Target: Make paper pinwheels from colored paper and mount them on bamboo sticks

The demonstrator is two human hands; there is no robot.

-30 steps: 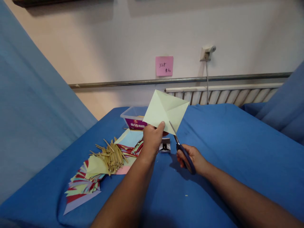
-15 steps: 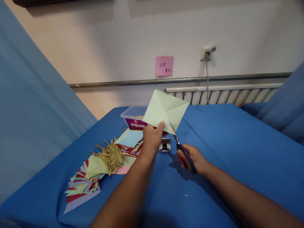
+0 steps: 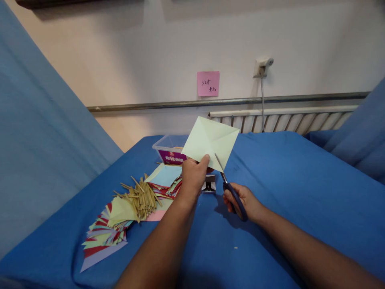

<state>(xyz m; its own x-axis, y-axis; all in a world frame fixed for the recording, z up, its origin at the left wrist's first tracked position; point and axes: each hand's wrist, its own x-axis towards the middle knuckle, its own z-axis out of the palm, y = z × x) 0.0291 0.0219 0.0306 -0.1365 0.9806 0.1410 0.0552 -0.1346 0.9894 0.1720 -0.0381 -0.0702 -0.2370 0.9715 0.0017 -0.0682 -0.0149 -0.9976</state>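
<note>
Starting at the left of the blue cloth [image 3: 285, 180] that covers the work surface, a fanned heap of coloured paper pieces [image 3: 104, 235] lies flat, red, green and lilac among them, and just right of it a bundle of thin bamboo sticks [image 3: 141, 196] rests on top of more sheets, a pale blue sheet [image 3: 165, 174] showing behind them. Beyond the sticks, toward the wall, stands a clear plastic box [image 3: 170, 150] with a purple label. The left hand [image 3: 194, 174] is raised above the cloth with its fingers closed in a pinch, thumb on the near face, gripping the lower corner of a pale green square of paper [image 3: 210, 140]; the sheet is held up on its point like a diamond, with two diagonal creases crossing at its middle. Below that hand, on the cloth, sits a small dark and silver metal device [image 3: 209, 185], partly hidden. Right of it, the right hand [image 3: 242, 200] is curled shut around the blue handles of a pair of scissors [image 3: 230, 188], whose thin blades point up and left and meet the lower right edge of the green paper. On the wall behind, above the paper, a pink sticky note [image 3: 208, 83] carries handwriting, with a wall socket [image 3: 261, 66] to its right
</note>
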